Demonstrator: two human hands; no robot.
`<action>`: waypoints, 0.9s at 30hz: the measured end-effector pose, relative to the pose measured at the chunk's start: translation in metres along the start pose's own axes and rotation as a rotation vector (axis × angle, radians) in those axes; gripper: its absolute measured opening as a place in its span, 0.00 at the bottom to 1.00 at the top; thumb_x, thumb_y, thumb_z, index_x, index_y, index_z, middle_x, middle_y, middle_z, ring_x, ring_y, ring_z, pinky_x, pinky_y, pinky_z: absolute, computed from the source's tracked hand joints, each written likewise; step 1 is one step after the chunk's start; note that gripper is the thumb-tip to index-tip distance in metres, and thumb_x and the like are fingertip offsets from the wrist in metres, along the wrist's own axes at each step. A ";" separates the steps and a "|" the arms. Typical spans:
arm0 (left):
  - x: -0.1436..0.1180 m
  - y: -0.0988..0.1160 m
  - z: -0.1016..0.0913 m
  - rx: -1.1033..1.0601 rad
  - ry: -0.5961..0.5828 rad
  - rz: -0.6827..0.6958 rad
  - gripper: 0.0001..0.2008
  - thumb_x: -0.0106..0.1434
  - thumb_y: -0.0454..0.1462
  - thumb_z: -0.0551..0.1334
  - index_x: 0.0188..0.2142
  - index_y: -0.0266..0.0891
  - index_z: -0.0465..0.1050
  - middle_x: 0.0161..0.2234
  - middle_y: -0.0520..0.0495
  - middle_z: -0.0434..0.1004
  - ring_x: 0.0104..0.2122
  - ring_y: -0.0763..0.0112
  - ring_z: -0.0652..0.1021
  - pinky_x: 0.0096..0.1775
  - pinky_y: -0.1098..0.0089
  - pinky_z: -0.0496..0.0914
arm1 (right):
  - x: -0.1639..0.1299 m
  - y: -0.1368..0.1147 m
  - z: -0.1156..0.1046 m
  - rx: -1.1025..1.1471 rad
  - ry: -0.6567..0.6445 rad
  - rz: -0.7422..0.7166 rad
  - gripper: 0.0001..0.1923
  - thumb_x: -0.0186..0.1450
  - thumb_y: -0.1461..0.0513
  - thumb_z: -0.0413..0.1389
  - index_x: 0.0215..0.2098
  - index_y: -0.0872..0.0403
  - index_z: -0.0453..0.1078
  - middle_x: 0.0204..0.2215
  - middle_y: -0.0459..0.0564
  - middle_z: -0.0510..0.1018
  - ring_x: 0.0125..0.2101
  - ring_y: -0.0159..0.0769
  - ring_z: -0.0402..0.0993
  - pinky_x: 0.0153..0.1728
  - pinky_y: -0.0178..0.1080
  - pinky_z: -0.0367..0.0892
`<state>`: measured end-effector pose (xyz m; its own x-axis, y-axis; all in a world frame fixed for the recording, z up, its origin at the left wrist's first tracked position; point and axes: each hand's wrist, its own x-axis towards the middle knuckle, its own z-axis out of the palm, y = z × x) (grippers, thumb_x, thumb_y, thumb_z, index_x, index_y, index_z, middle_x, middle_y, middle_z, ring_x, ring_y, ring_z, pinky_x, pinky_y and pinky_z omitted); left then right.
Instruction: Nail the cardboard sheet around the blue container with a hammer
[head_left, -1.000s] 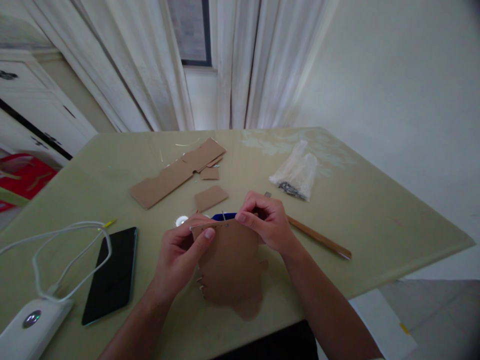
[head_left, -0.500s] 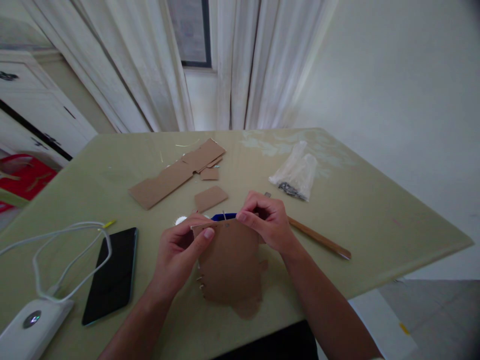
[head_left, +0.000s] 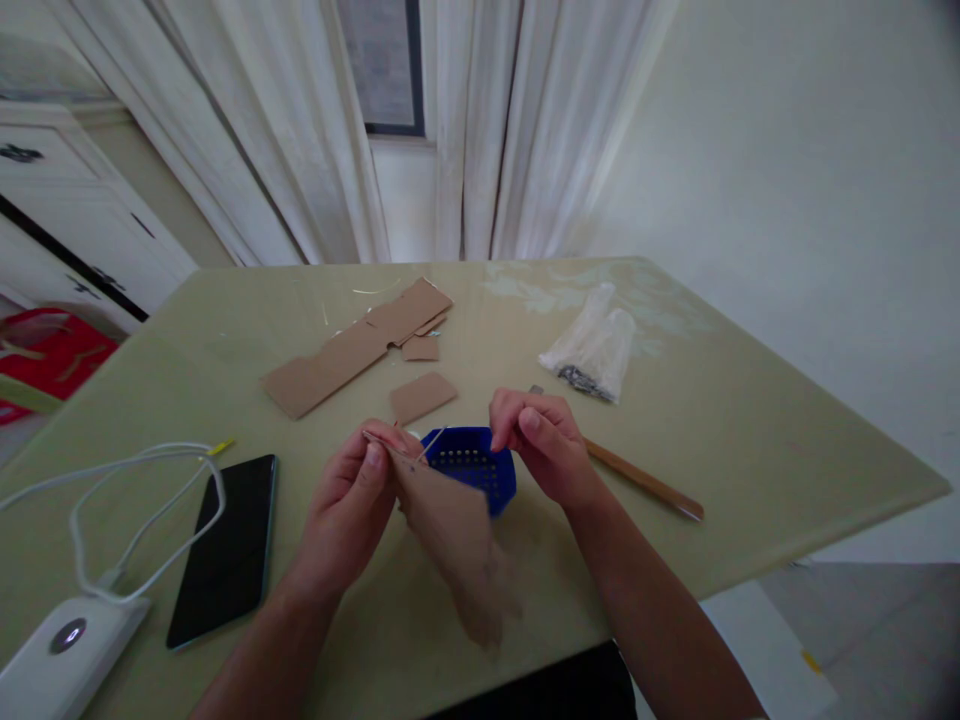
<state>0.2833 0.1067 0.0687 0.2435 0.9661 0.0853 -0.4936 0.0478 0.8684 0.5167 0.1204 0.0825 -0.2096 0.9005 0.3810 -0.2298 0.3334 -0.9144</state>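
Observation:
My left hand (head_left: 352,495) pinches the upper left corner of a brown cardboard piece (head_left: 446,515), which hangs tilted and is blurred at its lower end. A thin pale strip (head_left: 433,443) sticks up from the cardboard's top edge. Behind the cardboard is a blue perforated plastic basket (head_left: 502,485), partly covered by it. My right hand (head_left: 544,440) is closed at the basket's right rim, apart from the cardboard. Its fingers are curled, and whatever they may hold is hidden.
Cut cardboard strips (head_left: 337,355) and a small cardboard rectangle (head_left: 424,397) lie farther back. A clear bag with dark metal bits (head_left: 592,350) is at the right, above a wooden stick (head_left: 645,480). At left are a phone (head_left: 225,550), a white cable (head_left: 146,450) and a power bank (head_left: 75,650).
My right hand has let go of the cardboard and moved slightly right. The cardboard has swung to a tilt in my left hand, uncovering the blue basket.

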 end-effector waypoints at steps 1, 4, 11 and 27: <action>0.002 0.000 -0.001 -0.047 -0.010 -0.004 0.13 0.71 0.49 0.68 0.37 0.44 0.78 0.30 0.50 0.76 0.31 0.69 0.75 0.32 0.71 0.69 | 0.000 0.001 0.000 0.001 0.021 0.002 0.23 0.73 0.46 0.59 0.29 0.51 0.80 0.26 0.46 0.71 0.28 0.34 0.62 0.30 0.39 0.57; 0.017 -0.011 -0.014 -0.124 -0.030 0.008 0.21 0.68 0.58 0.67 0.33 0.46 0.75 0.15 0.57 0.61 0.17 0.73 0.66 0.25 0.70 0.64 | 0.000 0.003 0.000 0.008 0.064 -0.001 0.21 0.73 0.49 0.60 0.28 0.52 0.78 0.26 0.46 0.70 0.28 0.34 0.62 0.31 0.39 0.56; 0.051 -0.059 -0.062 -0.201 -0.198 -0.057 0.33 0.58 0.73 0.61 0.26 0.49 0.66 0.06 0.66 0.37 0.06 0.76 0.48 0.16 0.70 0.51 | 0.001 0.006 0.000 0.004 0.087 -0.002 0.21 0.73 0.49 0.61 0.26 0.52 0.76 0.25 0.45 0.69 0.28 0.34 0.62 0.31 0.39 0.55; 0.012 -0.008 -0.007 -0.157 -0.129 -0.087 0.25 0.70 0.59 0.64 0.29 0.46 0.61 0.13 0.61 0.52 0.13 0.75 0.55 0.19 0.70 0.54 | -0.002 0.004 0.005 -0.082 0.020 -0.027 0.21 0.74 0.47 0.59 0.30 0.51 0.79 0.26 0.46 0.71 0.27 0.34 0.63 0.30 0.39 0.56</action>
<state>0.2847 0.1200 0.0597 0.3903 0.9169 0.0838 -0.5876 0.1780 0.7893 0.5115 0.1187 0.0793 -0.1849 0.8960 0.4038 -0.1561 0.3789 -0.9122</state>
